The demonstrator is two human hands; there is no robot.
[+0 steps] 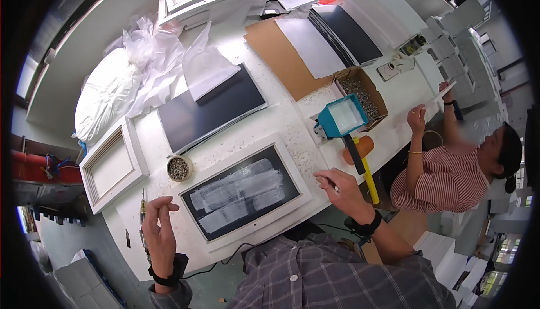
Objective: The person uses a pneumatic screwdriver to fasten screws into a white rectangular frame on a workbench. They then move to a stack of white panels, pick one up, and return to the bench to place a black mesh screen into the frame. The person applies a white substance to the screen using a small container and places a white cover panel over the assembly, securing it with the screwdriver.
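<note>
A white picture frame lies flat on the white table in front of me, with a dark backing panel in it streaked with white paste. My left hand hovers just left of the frame, fingers apart and holding nothing. My right hand is at the frame's right corner, with a small thin object pinched between thumb and fingers. A thin tool lies on the table by my left hand.
Beyond my right hand are a teal tray of white paste and a yellow-handled roller. A round tin of small metal bits, a cardboard box, an empty white frame, dark panels and plastic bags lie around. A co-worker sits on the right.
</note>
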